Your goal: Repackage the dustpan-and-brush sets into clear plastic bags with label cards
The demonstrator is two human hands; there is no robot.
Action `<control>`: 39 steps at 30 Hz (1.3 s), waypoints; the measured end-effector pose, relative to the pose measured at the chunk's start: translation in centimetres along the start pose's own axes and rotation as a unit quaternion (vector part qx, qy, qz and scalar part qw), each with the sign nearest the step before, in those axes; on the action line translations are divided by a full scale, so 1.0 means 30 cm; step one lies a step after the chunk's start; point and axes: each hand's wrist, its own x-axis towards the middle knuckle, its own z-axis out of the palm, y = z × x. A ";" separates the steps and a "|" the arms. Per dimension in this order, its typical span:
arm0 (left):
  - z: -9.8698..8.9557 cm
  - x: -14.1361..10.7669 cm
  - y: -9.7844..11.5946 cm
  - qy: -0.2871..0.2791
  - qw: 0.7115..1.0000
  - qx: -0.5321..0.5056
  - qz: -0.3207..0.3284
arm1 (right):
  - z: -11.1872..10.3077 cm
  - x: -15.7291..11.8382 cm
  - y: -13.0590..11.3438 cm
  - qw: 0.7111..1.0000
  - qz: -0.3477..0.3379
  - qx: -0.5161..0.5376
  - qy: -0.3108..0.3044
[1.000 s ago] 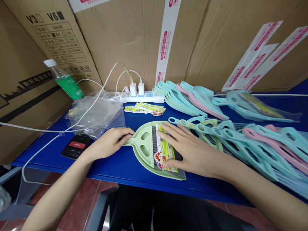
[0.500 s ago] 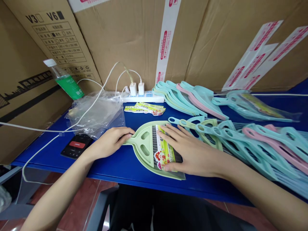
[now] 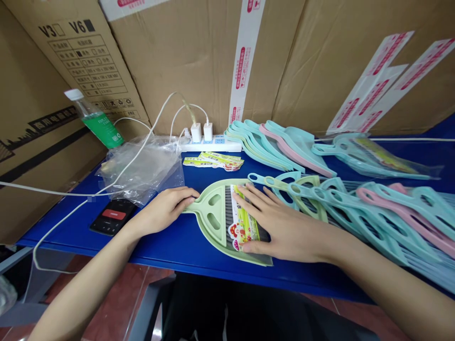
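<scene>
Pinching the end of the green dustpan's handle, the left hand (image 3: 161,210) has its thumb and fingers closed around it. The right hand (image 3: 291,232) lies flat with fingers spread, gripping nothing, its fingertips over a printed card (image 3: 249,227) and the brush (image 3: 229,208) beneath. The dustpan (image 3: 220,210) rests on the table (image 3: 159,251), on the near side of the power strip (image 3: 227,145), its handle pointing left and its wide mouth right.

The pan looks like light, fairly stiff moulded plastic, probably smooth enough to slide if pushed by one edge. Its handle seems the surest place to take hold, with a flat palm over the brush to steady the loose-looking parts. The dark bristles should give under pressure, while the card looks thin, easily bent or creased; whether it is fixed to the brush I cannot tell.

To the right of the power strip leans a nested stack of dustpans (image 3: 280,147), blue-green, pale green and pink; nearer and further right is a row of overlapping brushes (image 3: 355,203). More printed cards (image 3: 213,161) lie just in front of the strip. Left of it are crumpled clear bags (image 3: 142,166), soft and slippery-looking, with a bottle (image 3: 101,125) behind them and a phone (image 3: 112,217) on their near side.
</scene>
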 end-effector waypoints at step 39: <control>-0.032 -0.007 0.010 0.063 0.992 -0.096 -0.056 | -0.033 0.013 -0.003 0.913 0.045 0.358 0.188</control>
